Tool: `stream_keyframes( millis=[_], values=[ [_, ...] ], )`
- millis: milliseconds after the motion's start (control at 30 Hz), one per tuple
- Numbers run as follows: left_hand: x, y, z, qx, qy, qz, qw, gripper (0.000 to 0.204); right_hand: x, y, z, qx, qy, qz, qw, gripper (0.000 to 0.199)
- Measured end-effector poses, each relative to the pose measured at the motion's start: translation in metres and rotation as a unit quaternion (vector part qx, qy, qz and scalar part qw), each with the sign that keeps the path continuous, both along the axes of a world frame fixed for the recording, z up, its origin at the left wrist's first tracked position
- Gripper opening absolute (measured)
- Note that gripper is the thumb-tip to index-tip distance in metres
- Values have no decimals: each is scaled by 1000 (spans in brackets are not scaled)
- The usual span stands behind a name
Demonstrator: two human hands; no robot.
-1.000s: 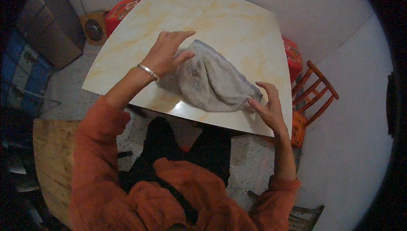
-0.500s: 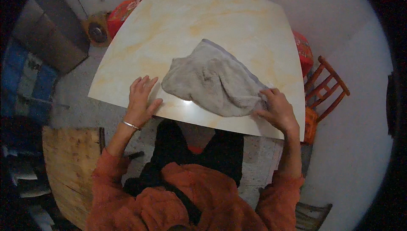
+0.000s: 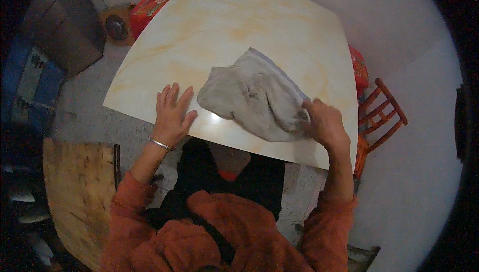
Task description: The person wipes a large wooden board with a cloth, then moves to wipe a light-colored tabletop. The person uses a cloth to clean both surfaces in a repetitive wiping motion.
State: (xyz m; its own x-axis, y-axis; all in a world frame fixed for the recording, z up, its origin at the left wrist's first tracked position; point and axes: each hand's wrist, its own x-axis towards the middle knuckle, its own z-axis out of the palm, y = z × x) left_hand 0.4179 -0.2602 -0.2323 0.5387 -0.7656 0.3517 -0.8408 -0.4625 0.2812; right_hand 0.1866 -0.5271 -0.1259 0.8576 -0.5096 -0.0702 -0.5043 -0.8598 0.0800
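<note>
A soft grey cloth [image 3: 249, 90] lies rumpled on the cream, marbled tabletop [image 3: 199, 27], with a smoother, paler strip along its far right edge. Its right end meets my right hand [image 3: 324, 122], whose fingers are bent and closed on the fabric there; the fingertips are partly hidden. To the left of the cloth and apart from it, my left hand [image 3: 173, 115] rests palm down at the table's near edge, fingers spread, holding nothing. A silver bangle [image 3: 160, 144] circles the left wrist.
An orange-brown wooden chair [image 3: 384, 112] stands at the table's right side. Red floral-covered seats [image 3: 148, 15] show past the table's sides. A worn wooden board [image 3: 80, 192] is at the lower left, and a grey cabinet [image 3: 75, 27] stands at the upper left.
My right hand has closed more tightly at the cloth's right end, its fingers curling in. My left hand has flattened onto the tabletop. The whole view has shifted slightly.
</note>
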Motion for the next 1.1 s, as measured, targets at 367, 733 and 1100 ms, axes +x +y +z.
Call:
stream_keyframes(
  millis=[367,733,1100],
  values=[
    [13,-4,-5,-28,47,-25,998,57,16,8,15,79,-227,49,970,27],
    [-4,-11,0,-73,25,10,997,51,93,38,-65,71,-274,185,941,45],
    [-21,-10,15,9,16,49,999,49,4,46,-68,40,-159,231,959,45]
  ],
)
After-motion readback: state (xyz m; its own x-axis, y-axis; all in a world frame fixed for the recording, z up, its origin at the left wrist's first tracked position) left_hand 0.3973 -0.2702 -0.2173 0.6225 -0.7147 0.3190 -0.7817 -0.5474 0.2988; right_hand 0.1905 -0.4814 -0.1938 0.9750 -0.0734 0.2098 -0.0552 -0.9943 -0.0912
